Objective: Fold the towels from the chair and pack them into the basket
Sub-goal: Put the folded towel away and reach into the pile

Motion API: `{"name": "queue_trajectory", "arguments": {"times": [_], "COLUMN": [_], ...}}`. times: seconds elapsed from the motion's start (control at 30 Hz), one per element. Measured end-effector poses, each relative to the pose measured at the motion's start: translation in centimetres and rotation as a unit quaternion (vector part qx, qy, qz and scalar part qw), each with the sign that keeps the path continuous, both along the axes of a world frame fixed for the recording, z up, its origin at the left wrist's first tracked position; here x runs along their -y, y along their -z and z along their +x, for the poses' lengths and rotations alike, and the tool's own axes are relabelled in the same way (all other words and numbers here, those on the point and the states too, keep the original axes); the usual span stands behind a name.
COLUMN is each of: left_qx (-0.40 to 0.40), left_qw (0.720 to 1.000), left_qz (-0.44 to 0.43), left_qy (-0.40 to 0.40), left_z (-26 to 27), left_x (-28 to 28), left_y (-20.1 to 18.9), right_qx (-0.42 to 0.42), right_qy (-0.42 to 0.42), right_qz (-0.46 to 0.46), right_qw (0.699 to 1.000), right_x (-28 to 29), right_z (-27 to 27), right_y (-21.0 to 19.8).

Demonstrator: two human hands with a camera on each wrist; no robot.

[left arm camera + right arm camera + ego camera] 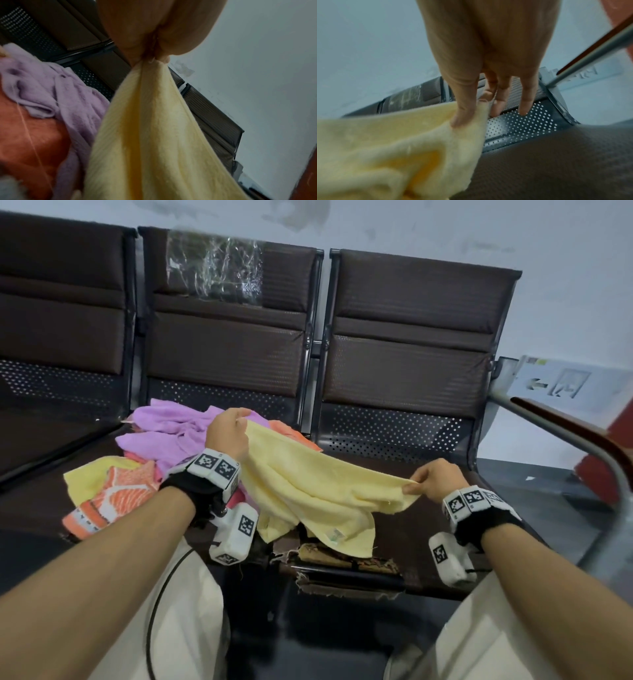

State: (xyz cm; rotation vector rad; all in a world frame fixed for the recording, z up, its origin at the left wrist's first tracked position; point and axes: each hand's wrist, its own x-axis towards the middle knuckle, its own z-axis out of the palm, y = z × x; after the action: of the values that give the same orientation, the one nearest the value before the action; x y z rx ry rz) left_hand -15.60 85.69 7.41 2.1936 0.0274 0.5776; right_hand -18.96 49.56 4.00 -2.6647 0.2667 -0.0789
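A pale yellow towel hangs stretched between my two hands above the brown chair seat. My left hand pinches one corner of it up high, and in the left wrist view the yellow towel drops from that hand. My right hand pinches the opposite corner between thumb and forefinger; in the right wrist view the other fingers stick out straight beside the towel. A pile of purple towels, an orange towel and a yellow-and-orange patterned towel lies on the middle seat.
A row of brown padded chairs with perforated metal backs stands against a pale wall. A metal armrest runs along the right. The front edge of the seat is torn. No basket is in view.
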Motion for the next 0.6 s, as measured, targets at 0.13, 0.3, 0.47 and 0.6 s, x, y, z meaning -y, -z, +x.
{"name": "queue_trajectory", "arguments": {"times": [0.13, 0.3, 0.47, 0.6], "left_qx": [-0.002, 0.046, 0.102, 0.128], "left_qw": [0.996, 0.998, 0.993, 0.986], "left_qz": [0.071, -0.007, -0.053, -0.103], "left_qy": [0.047, 0.042, 0.035, 0.018], "left_z": [-1.3, -1.8, -0.8, 0.4], "left_x": [0.7, 1.8, 2.4, 2.5], "left_y": [1.2, -0.2, -4.8, -9.2], "right_qx": [0.038, 0.141, 0.279, 0.364], "right_qy": [0.025, 0.049, 0.097, 0.119], "right_qz": [0.119, 0.270, 0.290, 0.278], "right_qw": [0.992, 0.951, 0.910, 0.881], "right_x": [1.2, 1.4, -0.1, -1.2], "right_z": [0.0, 0.4, 1.9, 2.5], "right_y": [-0.2, -1.6, -6.6, -11.6]}}
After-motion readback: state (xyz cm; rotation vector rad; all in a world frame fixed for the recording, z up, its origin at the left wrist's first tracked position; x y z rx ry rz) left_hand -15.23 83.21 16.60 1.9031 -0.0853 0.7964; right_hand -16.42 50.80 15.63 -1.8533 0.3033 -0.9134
